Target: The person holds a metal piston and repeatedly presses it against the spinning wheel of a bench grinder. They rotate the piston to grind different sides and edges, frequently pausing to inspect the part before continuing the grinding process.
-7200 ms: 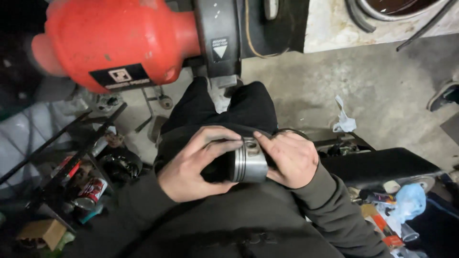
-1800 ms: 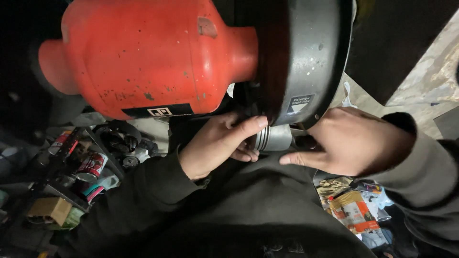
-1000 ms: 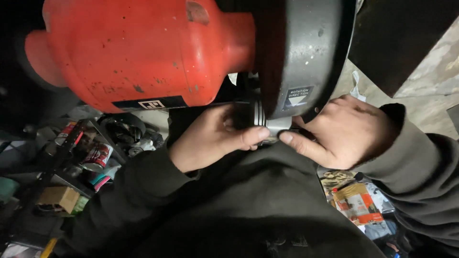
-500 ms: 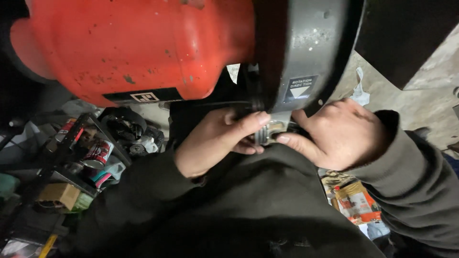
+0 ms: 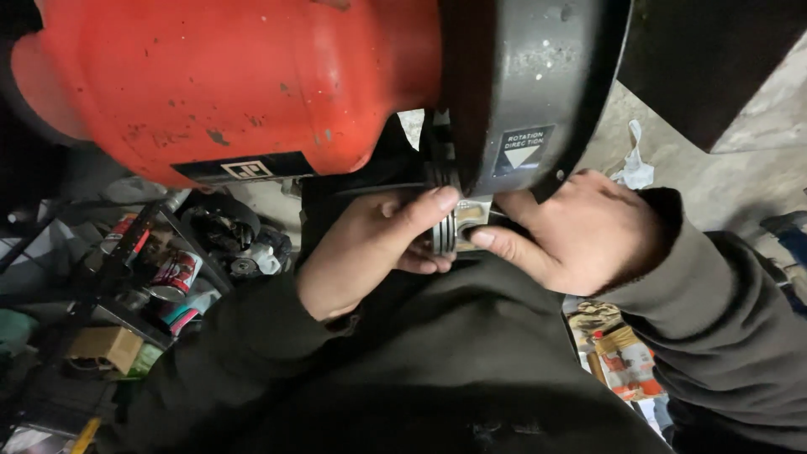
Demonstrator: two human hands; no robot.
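Both hands hold a grooved metal piston (image 5: 458,225) up against the underside of a bench grinder, whose red motor housing (image 5: 235,80) and dark wheel guard (image 5: 525,76) fill the top of the view. The left hand (image 5: 370,248) closes its grip on the piston's ringed crown end, thumb laid over the top edge and fingers curled beneath. The right hand (image 5: 580,231) pinches the skirt end from the opposite side, its thumb (image 5: 504,244) pressed along the lower edge. The piston sits between the two grips, touching or just under the guard's lower opening; the wheel itself is hidden. The step in hand looks like dressing the piston against the wheel. The next move calls for steady pressure and a slow turn, with fingertips kept clear of the guard.
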